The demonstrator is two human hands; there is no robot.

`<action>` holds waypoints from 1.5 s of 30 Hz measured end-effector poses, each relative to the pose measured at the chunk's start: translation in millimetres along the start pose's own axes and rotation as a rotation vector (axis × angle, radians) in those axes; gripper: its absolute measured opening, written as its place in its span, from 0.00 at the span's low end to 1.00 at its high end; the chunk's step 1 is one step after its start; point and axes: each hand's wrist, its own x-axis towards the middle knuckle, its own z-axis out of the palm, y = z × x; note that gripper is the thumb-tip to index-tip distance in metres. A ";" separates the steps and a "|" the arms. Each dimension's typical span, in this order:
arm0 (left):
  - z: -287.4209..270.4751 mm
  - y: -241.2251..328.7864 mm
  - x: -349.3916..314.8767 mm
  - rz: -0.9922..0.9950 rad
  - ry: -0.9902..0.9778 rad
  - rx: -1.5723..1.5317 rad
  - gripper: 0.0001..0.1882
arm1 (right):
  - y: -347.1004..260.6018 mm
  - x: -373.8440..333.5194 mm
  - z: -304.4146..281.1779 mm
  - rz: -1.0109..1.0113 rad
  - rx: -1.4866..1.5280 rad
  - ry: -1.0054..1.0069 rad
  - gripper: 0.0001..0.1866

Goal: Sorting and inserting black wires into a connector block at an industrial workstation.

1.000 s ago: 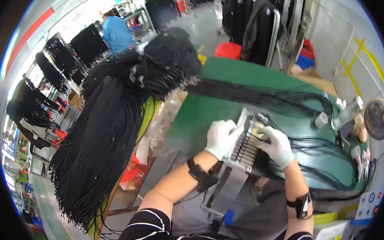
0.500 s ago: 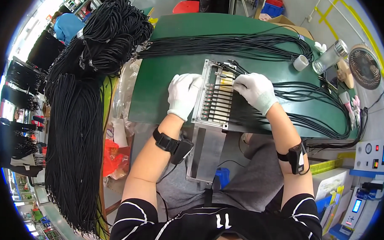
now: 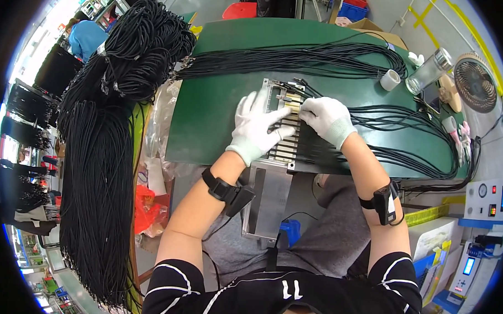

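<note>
A metal fixture (image 3: 269,97) with a row of parallel slots lies at the table's front edge, and short black cable ends with metal tips are laid side by side in it. My left hand (image 3: 255,126), in a white glove, rests over the fixture's left side. Its fingers are spread, with two fingertips reaching across the row. At the fixture's right side, the fingers of my white-gloved right hand (image 3: 326,118) are pinched together on a black cable (image 3: 301,110); the glove hides part of it. Other black cables (image 3: 374,121) run rightward from the fixture behind my right hand.
The green table (image 3: 208,122) bears a long bundle of black cables (image 3: 288,57) at the back. A thick hank of cables (image 3: 98,185) hangs at the left. To the right stand a white tape roll (image 3: 390,80), a clear bottle (image 3: 429,72) and a fan (image 3: 474,82).
My left hand has moved right from the fixture's left edge onto the row, its fingers spreading. My right hand stays at the fixture's right side, still pinched.
</note>
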 end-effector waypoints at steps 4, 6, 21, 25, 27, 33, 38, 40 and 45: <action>-5.8 4.5 5.5 0.000 -0.194 0.101 0.17 | 11.0 5.0 -12.2 -0.068 -0.098 0.188 0.09; -3.5 3.9 10.2 -0.003 -0.231 0.104 0.17 | 21.3 8.1 -6.0 -0.047 -0.142 0.174 0.08; 6.0 -18.1 6.6 -0.121 -0.091 -0.294 0.12 | 30.8 13.7 -1.2 -0.027 -0.203 0.167 0.07; 4.6 -20.1 12.4 -0.216 0.104 -0.376 0.11 | 23.4 10.3 -16.1 0.020 -0.080 0.159 0.09; 3.7 -18.8 16.0 -0.231 0.192 -0.365 0.12 | 21.4 8.5 -15.4 -0.141 -0.006 0.176 0.09; -4.5 -8.2 22.1 0.023 0.137 -0.328 0.11 | -6.8 9.6 2.0 -0.345 0.178 0.320 0.10; -0.7 -17.5 15.5 -0.090 0.272 -0.482 0.10 | 2.7 11.5 -0.1 -0.339 0.183 0.183 0.09; -4.1 -24.9 16.2 -0.122 0.252 -0.439 0.10 | 22.3 10.7 -7.6 -0.207 0.122 0.115 0.09; -4.6 -35.0 11.3 -0.226 0.152 -0.241 0.10 | 9.5 6.5 -6.7 -0.246 0.255 0.148 0.07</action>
